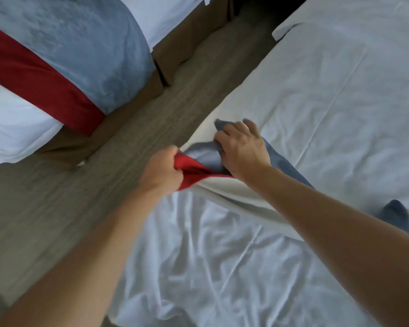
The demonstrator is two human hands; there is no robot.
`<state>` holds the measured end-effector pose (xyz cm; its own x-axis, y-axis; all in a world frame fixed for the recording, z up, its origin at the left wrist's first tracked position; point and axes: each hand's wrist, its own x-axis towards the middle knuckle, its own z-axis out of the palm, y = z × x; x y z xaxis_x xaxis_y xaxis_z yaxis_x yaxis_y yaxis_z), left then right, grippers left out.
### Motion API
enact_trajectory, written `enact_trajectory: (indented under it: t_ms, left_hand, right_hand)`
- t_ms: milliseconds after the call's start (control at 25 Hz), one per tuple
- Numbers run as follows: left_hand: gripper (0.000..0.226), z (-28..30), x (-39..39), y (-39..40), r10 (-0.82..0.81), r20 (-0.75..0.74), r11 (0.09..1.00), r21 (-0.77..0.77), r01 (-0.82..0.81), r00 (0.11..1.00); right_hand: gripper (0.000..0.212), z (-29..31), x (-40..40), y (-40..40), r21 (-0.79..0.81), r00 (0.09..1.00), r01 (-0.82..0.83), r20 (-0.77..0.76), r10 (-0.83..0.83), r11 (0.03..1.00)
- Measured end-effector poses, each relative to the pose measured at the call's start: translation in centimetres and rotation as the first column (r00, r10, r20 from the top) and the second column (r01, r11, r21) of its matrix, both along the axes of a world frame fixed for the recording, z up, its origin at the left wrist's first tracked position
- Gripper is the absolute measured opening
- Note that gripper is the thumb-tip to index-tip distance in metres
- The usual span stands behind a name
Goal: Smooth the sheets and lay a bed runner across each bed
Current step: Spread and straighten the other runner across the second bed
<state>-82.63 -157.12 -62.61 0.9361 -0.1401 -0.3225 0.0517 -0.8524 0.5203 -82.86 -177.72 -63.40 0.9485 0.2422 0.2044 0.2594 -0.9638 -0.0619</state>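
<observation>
A bed runner, blue-grey with a red band and a cream underside, lies bunched in a narrow strip across the near bed's white sheet. My left hand grips the red band at the bed's left edge. My right hand holds the blue-grey part just beside it, fingers curled into the cloth. The sheet is wrinkled in front of the runner and smoother beyond it. The other bed at the upper left carries a runner of the same colours spread flat across it.
A strip of grey wood-look floor runs diagonally between the two beds. The far bed's brown base borders it. A white pillow corner lies at the near bed's top.
</observation>
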Motion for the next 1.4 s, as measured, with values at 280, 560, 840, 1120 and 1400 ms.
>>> enact_trajectory:
  t_ms: [280,560,840,1120,1400]
  left_hand:
    - [0.057,-1.7,3.5,7.4,-0.007,0.184,0.978,0.207,-0.032,0.983]
    - [0.066,-6.6,-1.5,-3.0,-0.447,0.112,0.89,0.158,0.428,0.887]
    - [0.05,-4.8,-6.5,-17.9,-0.679,0.148,0.734,0.09,0.674,0.719]
    - [0.031,-3.9,-12.0,-27.0,-0.771,0.109,0.632,0.262,0.73,0.628]
    - [0.019,-2.9,-12.4,-27.4,-0.669,0.139,0.717,0.378,0.585,0.73]
  right_hand:
    - [0.048,-0.7,0.5,2.4,0.008,0.817,0.033,-0.577,-0.022,0.999]
    - [0.06,-0.9,-5.2,-5.3,-0.092,0.752,0.071,-0.649,-0.114,0.993]
    - [0.053,2.0,-13.5,-19.8,-0.339,0.652,0.285,-0.617,-0.441,0.897]
    - [0.023,6.0,-22.3,-27.6,-0.38,0.623,0.381,-0.567,-0.538,0.842]
    - [0.042,10.5,-37.9,-38.7,-0.769,0.059,0.337,-0.558,-0.828,0.543]
